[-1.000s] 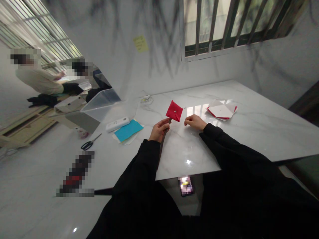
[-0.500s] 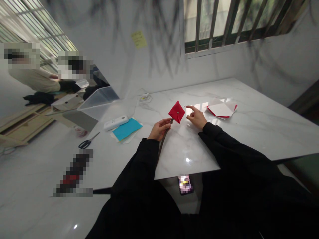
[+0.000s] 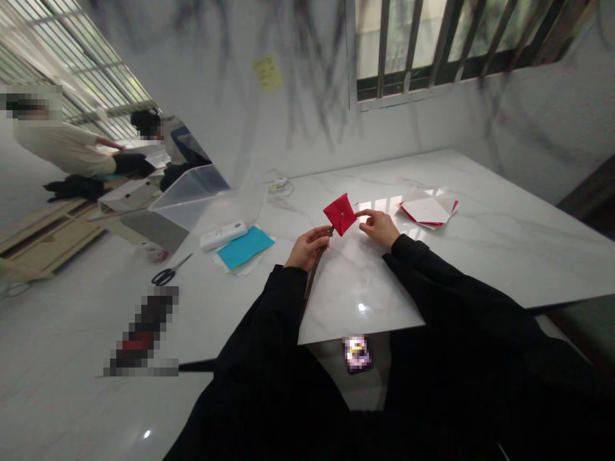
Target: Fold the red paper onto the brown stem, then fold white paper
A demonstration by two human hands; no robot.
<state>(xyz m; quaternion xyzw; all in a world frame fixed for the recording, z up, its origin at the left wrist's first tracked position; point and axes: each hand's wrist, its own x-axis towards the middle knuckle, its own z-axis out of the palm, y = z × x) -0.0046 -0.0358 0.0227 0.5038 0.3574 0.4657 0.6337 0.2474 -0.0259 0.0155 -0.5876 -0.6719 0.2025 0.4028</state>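
A red folded-paper pinwheel [image 3: 340,215] with a small pin at its centre sits at the top of a thin brown stick [image 3: 313,274]. My left hand [image 3: 308,248] is closed around the stick just below the pinwheel. At the pinwheel's right corner, the stretched index finger of my right hand [image 3: 379,228] touches or nearly touches the paper; its other fingers are curled and I see nothing in them. A tiny shiny object [image 3: 356,203] lies just beyond that fingertip, too small to name.
White and red paper sheets [image 3: 427,208] lie on the right of the marble-look table [image 3: 509,256]. To the left are blue paper [image 3: 246,248], a white elongated case [image 3: 223,235], scissors [image 3: 168,274] and a clear plastic bin [image 3: 192,189]. Two people sit further left.
The pinwheel has turned slightly on its stick. My right index finger has moved down and left to the pinwheel's edge. My left hand stays put.
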